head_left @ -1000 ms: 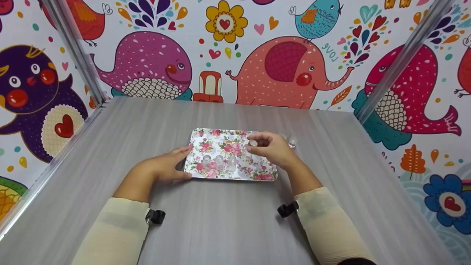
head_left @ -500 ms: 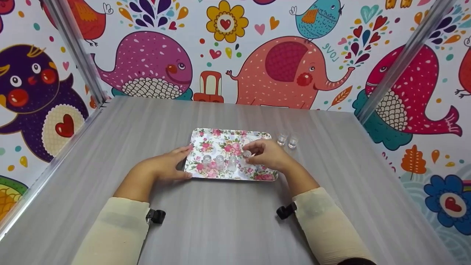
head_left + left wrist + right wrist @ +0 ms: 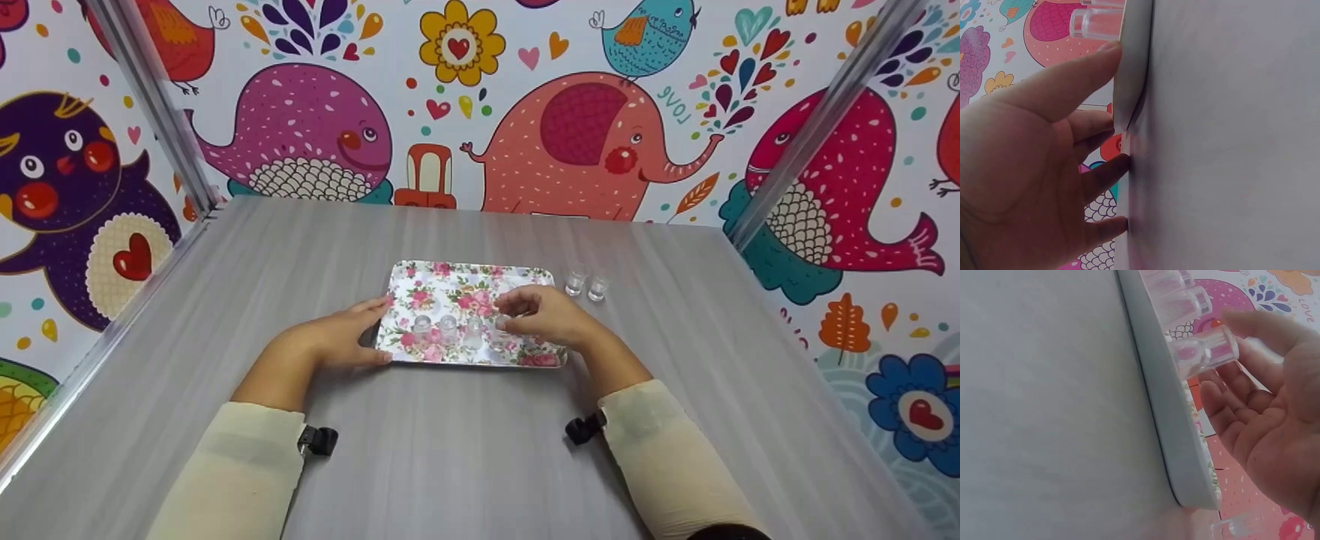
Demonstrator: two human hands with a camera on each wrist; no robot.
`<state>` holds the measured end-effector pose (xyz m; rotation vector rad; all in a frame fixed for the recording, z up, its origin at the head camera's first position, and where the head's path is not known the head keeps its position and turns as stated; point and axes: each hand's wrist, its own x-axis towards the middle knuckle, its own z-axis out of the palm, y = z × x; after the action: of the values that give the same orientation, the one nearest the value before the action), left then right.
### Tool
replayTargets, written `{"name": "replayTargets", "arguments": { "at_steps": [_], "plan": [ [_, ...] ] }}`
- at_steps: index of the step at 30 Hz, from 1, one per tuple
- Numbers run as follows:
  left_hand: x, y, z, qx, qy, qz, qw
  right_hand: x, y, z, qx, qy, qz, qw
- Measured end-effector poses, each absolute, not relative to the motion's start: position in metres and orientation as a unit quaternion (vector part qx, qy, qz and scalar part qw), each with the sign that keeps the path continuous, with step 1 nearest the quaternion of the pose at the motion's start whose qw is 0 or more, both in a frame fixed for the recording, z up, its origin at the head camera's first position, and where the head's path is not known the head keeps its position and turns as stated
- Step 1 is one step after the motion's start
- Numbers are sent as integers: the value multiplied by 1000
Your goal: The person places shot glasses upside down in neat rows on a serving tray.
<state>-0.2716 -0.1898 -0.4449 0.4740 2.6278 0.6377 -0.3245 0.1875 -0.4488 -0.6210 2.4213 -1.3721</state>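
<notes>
A floral tray (image 3: 439, 274) lies on the table, and my left hand (image 3: 334, 337) touches its left end with spread fingers. The thumb rests at the tray's rim. Several small clear shot glasses (image 3: 448, 330) stand in a row near the tray's front edge, apparently upside down. At the row's right end is another shot glass (image 3: 1207, 351), standing on the tray. My right hand (image 3: 551, 315) surrounds it loosely. In the right wrist view, thumb and fingers look slightly apart from the glass; any contact behind it is hidden.
Two more shot glasses (image 3: 586, 283) stand on the grey table (image 3: 450, 442) just beyond the tray's back right corner. Cartoon-printed panels (image 3: 570, 165) with metal posts bound the table at the back and sides.
My right hand has moved left and toward me with a shot glass, setting it at the right end of the row, and its fingers have loosened. The left hand stays at the tray.
</notes>
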Motion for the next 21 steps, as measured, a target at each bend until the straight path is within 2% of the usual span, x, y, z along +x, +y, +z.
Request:
{"name": "replayTargets", "arguments": {
  "at_steps": [7, 14, 21],
  "plan": [
    [-271, -190, -446, 164, 938, 232, 198, -332, 210, -437, -120, 855, -501, 64],
    [-272, -190, -447, 163, 939, 228, 199, -343, 253, -430, -23, 843, -537, -25],
    [-271, -190, -445, 166, 939, 227, 197, -352, 287, -434, 37, 821, -567, -60]
  ]
}}
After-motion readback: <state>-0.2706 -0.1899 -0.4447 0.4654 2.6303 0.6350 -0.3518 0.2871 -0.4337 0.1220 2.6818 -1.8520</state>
